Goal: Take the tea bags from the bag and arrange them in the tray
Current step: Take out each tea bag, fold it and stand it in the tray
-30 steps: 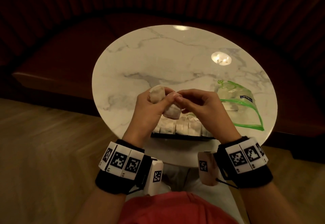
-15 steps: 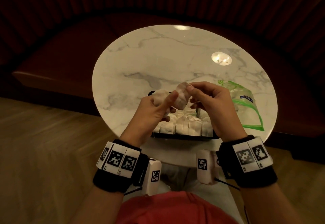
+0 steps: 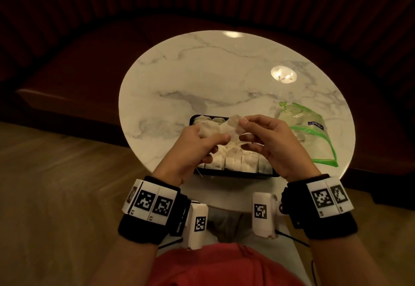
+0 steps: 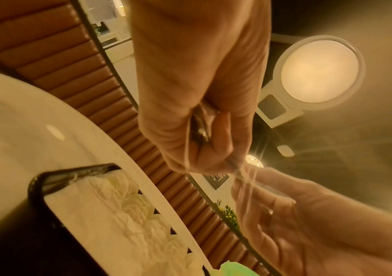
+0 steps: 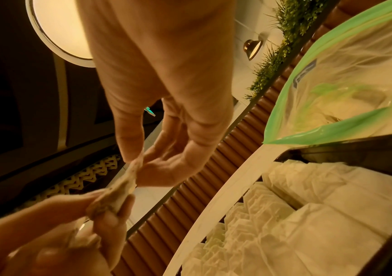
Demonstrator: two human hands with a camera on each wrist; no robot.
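- Right, two tea bags (image 3: 221,127) are up in the air above the tray (image 3: 235,174), pressed against each other, and I judge I'm separating them before either one goes down.
- My left hand (image 3: 197,148) has thumb and fingers curled round the left-side bag; the head view shows its pale pouch bulging above my thumb.
- My right hand (image 3: 267,142) pinches the other bag between thumb and fingertips; the right wrist view shows that pinch edge-on, with the bag stretched between both hands.
- In the left wrist view I catch thin threads trailing from my left hand toward the right, so I suspect the strings are tangled, though I can't tell for sure.
- To do this well I'd pull apart slowly and sideways, holding the paper near its seam, since these pouches look thin and could tear.
- Below, the black tray sits at the near edge of the marble table (image 3: 202,79), with rows of tea bags already standing in it; the near row looks full, and the far corner is partly hidden by my hands.
- The green-edged bag (image 3: 314,142) lies flat to the right of the tray, mouth open toward it, and pale shapes inside suggest more tea bags are left.
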